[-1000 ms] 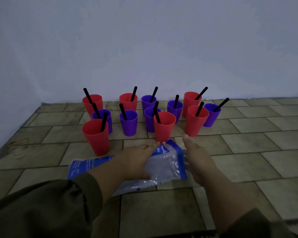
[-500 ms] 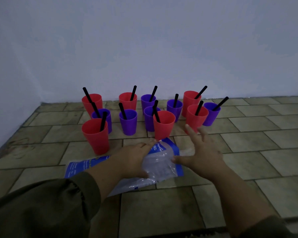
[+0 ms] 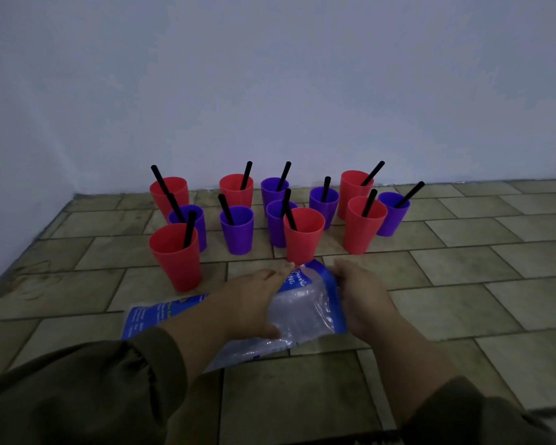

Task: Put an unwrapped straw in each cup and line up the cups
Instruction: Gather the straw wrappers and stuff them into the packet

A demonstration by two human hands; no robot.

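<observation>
1. The front-left red plastic cup stands on the tiled floor, with a thin black straw leaning inside it. It looks light, smooth and easy to tip, so it is best gripped low around its wall.
2. The left hand lies flat, fingers straight, on a crinkly clear plastic bag with blue print.
3. Just behind the bag, the red and purple cups sit in ragged rows, each holding a straw.
4. The right hand touches the bag's right edge. Its fingers are hidden, so I cannot tell whether it grips.

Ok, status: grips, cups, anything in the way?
Left grip flat on bag, right grip holds its edge. Twelve cups have straws, not lined up. Bag lies before cups.
</observation>
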